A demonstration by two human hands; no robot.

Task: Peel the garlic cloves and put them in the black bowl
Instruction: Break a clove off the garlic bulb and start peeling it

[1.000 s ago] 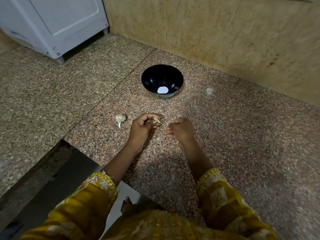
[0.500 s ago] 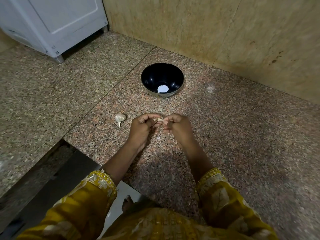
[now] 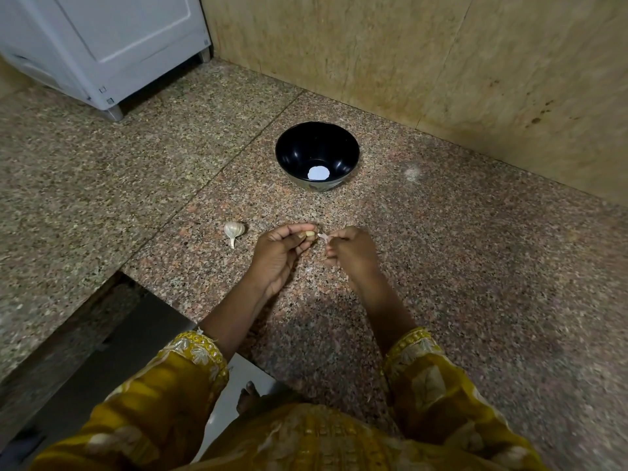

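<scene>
Left hand, just right of the spare garlic bulb lying on the worktop, pinches a clove with its pale end poking out, probably to steady it. Right hand pinches a wisp of skin at that end, seemingly to strip it off. Black bowl waits beyond the hands, toward the worktop's back edge, handy for dropping peeled cloves; none shows inside.
</scene>
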